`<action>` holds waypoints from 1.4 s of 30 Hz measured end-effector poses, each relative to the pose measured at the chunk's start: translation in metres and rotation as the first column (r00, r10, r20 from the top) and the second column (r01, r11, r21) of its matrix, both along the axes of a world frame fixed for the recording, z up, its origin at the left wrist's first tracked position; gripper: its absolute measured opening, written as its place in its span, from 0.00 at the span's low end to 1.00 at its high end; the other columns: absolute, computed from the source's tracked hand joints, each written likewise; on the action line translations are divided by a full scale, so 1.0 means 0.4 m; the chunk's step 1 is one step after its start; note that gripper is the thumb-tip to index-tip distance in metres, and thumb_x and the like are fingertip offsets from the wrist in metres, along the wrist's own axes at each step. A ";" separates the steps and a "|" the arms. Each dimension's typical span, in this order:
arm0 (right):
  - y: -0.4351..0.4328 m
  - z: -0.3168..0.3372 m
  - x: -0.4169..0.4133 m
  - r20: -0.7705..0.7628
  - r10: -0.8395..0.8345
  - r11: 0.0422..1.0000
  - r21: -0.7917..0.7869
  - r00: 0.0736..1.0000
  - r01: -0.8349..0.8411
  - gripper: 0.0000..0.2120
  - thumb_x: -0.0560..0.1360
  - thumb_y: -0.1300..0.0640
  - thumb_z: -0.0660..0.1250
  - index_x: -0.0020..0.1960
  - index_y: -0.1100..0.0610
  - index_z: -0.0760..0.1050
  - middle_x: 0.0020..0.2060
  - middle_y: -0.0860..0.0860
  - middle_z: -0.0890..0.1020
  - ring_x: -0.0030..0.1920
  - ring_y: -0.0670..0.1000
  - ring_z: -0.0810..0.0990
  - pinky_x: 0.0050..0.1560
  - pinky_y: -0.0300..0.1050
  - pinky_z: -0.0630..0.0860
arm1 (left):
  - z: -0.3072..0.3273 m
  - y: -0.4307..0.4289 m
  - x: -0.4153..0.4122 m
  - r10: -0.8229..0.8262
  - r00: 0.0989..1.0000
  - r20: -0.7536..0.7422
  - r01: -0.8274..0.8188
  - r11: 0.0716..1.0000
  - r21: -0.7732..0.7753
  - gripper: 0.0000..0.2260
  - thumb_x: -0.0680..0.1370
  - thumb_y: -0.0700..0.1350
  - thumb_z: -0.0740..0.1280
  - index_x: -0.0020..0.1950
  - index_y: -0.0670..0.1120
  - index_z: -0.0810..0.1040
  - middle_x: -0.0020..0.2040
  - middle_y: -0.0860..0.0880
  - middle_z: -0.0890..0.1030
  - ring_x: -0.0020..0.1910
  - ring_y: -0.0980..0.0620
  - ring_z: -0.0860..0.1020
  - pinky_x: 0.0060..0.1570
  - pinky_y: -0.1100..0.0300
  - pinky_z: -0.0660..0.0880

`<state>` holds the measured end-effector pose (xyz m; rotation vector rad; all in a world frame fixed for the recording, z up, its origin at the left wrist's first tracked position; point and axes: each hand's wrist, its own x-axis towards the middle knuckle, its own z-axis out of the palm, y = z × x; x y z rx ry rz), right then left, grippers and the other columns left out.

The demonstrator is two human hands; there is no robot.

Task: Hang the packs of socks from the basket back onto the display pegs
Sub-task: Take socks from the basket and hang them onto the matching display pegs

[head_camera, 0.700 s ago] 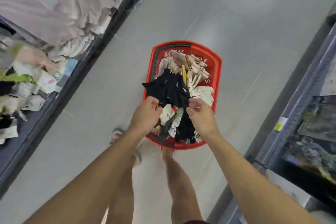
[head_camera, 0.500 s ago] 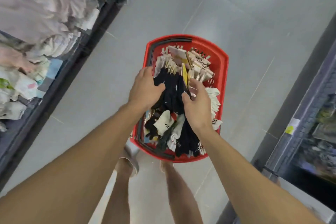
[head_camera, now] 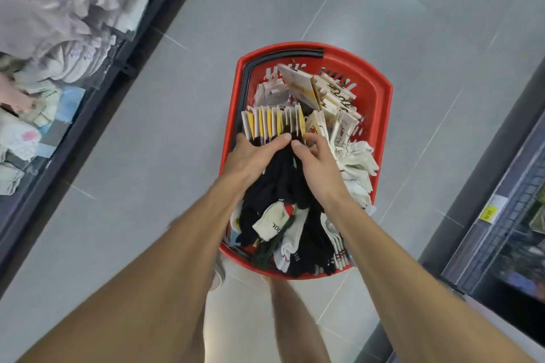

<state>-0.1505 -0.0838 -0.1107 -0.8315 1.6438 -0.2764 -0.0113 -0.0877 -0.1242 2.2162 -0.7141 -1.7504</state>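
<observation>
Grey tiled floor [head_camera: 383, 9] under red basket [head_camera: 385, 91]; left hand [head_camera: 250, 158], right hand [head_camera: 320, 163] curl fingers [head_camera: 278, 140] round sock packs [head_camera: 272, 124].

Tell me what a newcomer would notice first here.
The red basket sits on the grey floor, mid-frame, heaped with socks. Over it, the left hand and right hand grip a row of black sock packs just below their yellow-and-white header cards. Pale folded clothes fill the shelf at far left.
</observation>
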 end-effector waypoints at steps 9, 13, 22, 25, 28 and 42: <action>0.094 0.106 0.029 0.244 -0.017 0.962 -0.261 0.970 0.083 0.20 0.77 0.58 0.69 0.65 0.41 0.72 0.61 0.43 0.76 0.65 0.44 0.74 0.56 0.38 0.77 | 0.052 0.218 0.041 0.523 0.822 -0.226 -0.562 0.811 -0.165 0.40 0.56 0.66 0.79 0.63 0.55 0.71 0.55 0.57 0.84 0.56 0.55 0.82 0.56 0.53 0.80; 0.084 0.177 0.076 0.391 0.085 0.966 -0.258 0.916 0.021 0.28 0.74 0.56 0.70 0.72 0.46 0.68 0.62 0.39 0.79 0.65 0.42 0.76 0.59 0.36 0.76 | 0.138 0.248 0.092 0.576 0.754 -0.317 -0.653 0.710 -0.263 0.39 0.55 0.68 0.80 0.61 0.57 0.72 0.55 0.57 0.85 0.55 0.57 0.83 0.47 0.63 0.80; 0.090 0.451 0.340 0.242 0.486 0.790 -0.532 0.840 -0.304 0.25 0.76 0.53 0.69 0.70 0.40 0.67 0.63 0.39 0.77 0.65 0.41 0.75 0.59 0.31 0.72 | 0.418 0.304 0.327 0.546 0.728 -0.414 -0.684 0.617 -0.390 0.31 0.59 0.59 0.80 0.58 0.68 0.71 0.57 0.60 0.83 0.60 0.58 0.81 0.50 0.65 0.79; 0.145 0.536 0.483 0.194 0.625 0.689 -0.592 0.756 -0.418 0.24 0.74 0.54 0.68 0.68 0.38 0.69 0.63 0.39 0.77 0.65 0.44 0.75 0.59 0.33 0.72 | 0.496 0.400 0.447 0.633 0.650 -0.421 -0.757 0.487 -0.436 0.26 0.60 0.52 0.77 0.55 0.68 0.74 0.55 0.56 0.85 0.57 0.55 0.83 0.49 0.66 0.79; 0.244 0.618 0.658 0.122 0.703 0.600 -0.631 0.701 -0.492 0.20 0.72 0.44 0.66 0.64 0.36 0.71 0.59 0.37 0.79 0.60 0.40 0.77 0.53 0.30 0.72 | 0.573 0.532 0.582 0.703 0.580 -0.412 -0.793 0.370 -0.484 0.25 0.61 0.51 0.77 0.54 0.66 0.75 0.54 0.53 0.85 0.56 0.54 0.83 0.47 0.67 0.79; 0.544 0.707 1.249 0.187 0.780 0.554 -0.650 0.598 -0.520 0.21 0.62 0.51 0.80 0.49 0.37 0.76 0.44 0.35 0.83 0.46 0.36 0.80 0.43 0.24 0.71 | 0.641 0.928 1.021 0.806 0.384 -0.451 -0.842 0.104 -0.530 0.36 0.56 0.64 0.82 0.61 0.60 0.75 0.56 0.55 0.85 0.56 0.54 0.83 0.47 0.66 0.80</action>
